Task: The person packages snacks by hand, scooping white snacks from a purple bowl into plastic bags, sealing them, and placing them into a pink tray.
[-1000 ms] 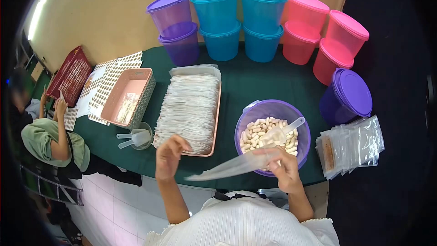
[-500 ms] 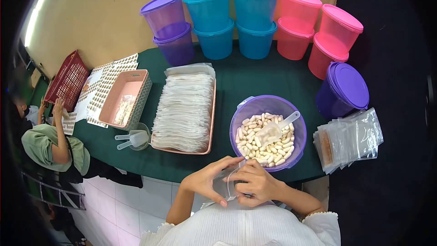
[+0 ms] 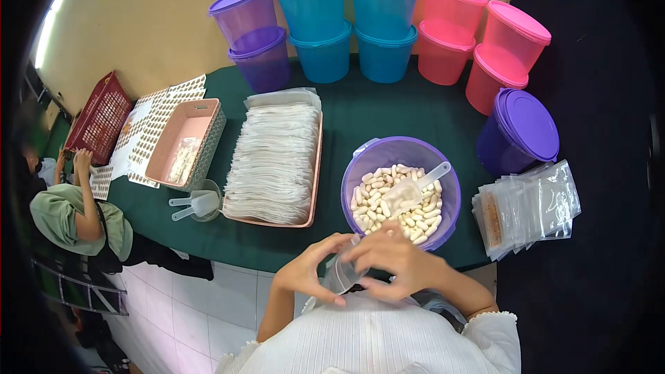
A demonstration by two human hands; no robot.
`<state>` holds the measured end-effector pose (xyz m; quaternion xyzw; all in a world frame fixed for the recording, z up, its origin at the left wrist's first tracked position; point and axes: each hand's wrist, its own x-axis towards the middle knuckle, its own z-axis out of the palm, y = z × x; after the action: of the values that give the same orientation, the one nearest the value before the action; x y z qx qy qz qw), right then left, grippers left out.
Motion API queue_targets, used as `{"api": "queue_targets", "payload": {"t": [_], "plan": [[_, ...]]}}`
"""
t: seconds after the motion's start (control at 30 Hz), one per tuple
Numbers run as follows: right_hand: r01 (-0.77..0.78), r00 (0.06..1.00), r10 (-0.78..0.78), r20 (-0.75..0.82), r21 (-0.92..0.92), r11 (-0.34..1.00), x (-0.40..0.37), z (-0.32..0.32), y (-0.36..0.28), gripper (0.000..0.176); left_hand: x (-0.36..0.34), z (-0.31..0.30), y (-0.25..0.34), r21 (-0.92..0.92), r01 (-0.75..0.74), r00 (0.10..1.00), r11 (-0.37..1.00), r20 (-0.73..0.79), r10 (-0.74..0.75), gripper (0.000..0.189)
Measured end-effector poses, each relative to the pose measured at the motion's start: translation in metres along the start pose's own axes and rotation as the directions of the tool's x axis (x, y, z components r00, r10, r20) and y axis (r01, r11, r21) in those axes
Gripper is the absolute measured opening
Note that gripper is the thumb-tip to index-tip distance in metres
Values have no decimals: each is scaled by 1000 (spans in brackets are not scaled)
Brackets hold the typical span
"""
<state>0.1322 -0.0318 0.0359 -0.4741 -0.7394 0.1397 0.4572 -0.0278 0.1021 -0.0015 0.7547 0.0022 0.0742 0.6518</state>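
One clear bag (image 3: 339,278), lower centre: held by the left hand (image 3: 303,271), thumb and fingers curved around it. Right hand (image 3: 403,263) blurred, fingers half bent at the bag; grip cannot be determined. One purple bucket (image 3: 399,152), right of centre, holds one scoop (image 3: 404,195). Ten tubs (image 3: 383,15) stand stacked, top.

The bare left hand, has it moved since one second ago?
Yes: the bare left hand moved rightward and lower in the view, judged against the pink rectangular tray.
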Motion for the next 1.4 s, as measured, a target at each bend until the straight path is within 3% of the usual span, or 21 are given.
{"api": "queue_targets", "payload": {"t": [0.03,0.07,0.1,0.2,0.23,0.3,0.4,0.53,0.6,0.7,0.73,0.77,0.83,1.03,1.1,1.33,1.4], "plan": [[-71,996,70,-49,-17,997,0,-13,1,25,0,-2,-2,0,0,1000,1000,0,0,99],[-107,970,94,-226,-46,993,0,-23,4,23,-1,-3,-4,17,-21,999,1000,-38,21,97],[-204,961,137,-242,-279,938,3,-41,4,24,-2,-4,-6,35,-40,996,999,-75,43,96],[-347,929,341,-142,-649,677,-3,-63,35,27,-6,-5,-11,-32,-68,986,997,-152,63,93],[-354,927,343,-150,-648,674,-12,-62,47,27,-7,-6,-11,-64,-80,978,995,-199,65,92],[-242,829,560,-1,-903,356,-24,-59,69,29,-7,-3,-10,-85,-108,966,990,-243,85,91],[-214,772,632,69,-908,361,-28,-49,77,31,1,-4,-12,-64,-162,957,985,-252,141,93],[-263,765,641,59,-880,395,-23,-52,82,28,9,-2,-14,63,-140,981,988,-125,147,89],[-324,700,700,139,-813,485,-16,-57,82,25,13,0,-18,112,-110,988,988,-100,121,88],[-324,672,733,105,-849,419,-3,-61,72,21,16,1,-29,108,-86,992,990,-82,95,87],[-274,763,645,49,-879,390,-1,-62,70,17,17,0,-28,89,-98,991,991,-80,105,87],[-284,756,653,40,-879,383,2,-63,72,17,17,-2,-28,71,-109,990,991,-79,115,87],[-238,824,564,-60,-939,248,11,-64,81,18,18,-5,-27,80,-121,991,989,-49,125,87],[-168,864,498,-75,-975,146,21,-40,112,15,21,-17,-18,68,-89,995,994,48,85,86],[-147,878,478,-20,-962,231,20,-30,114,13,24,-19,-21,44,-82,995,996,62,80,85],[-448,775,630,-40,-738,505,13,-40,97,11,30,-32,-29,54,-38,989,998,144,30,85],[-494,759,645,-88,-723,483,9,-41,94,8,36,-37,-32,61,-26,982,998,188,14,87]]}}
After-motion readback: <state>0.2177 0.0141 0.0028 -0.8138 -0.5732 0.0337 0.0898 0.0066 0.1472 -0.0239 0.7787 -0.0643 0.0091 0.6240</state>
